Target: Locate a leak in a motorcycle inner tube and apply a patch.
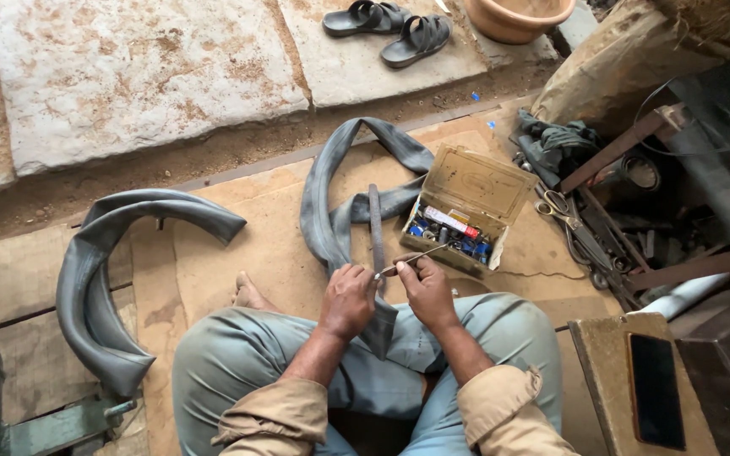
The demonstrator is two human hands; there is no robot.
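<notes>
Two inner tubes are seen: one [99, 287] lies curled on the floor at the left, the other [340, 190] is looped ahead of the knees, its near end drawn up between the hands. The left hand [346, 300] is clenched on this tube; the right hand [426, 287] grips a thin metal tool [420, 257] whose tip meets the rubber. One open box [466, 207] of small items stands just beside the right hand. Two sandals [394, 25], one scissors [558, 205] and one basin [519, 15], cut off at the top, are counted. The clutter at the right is hard to make out. Boards and cardboard cover the floor [238, 245], with stone slabs beyond.
</notes>
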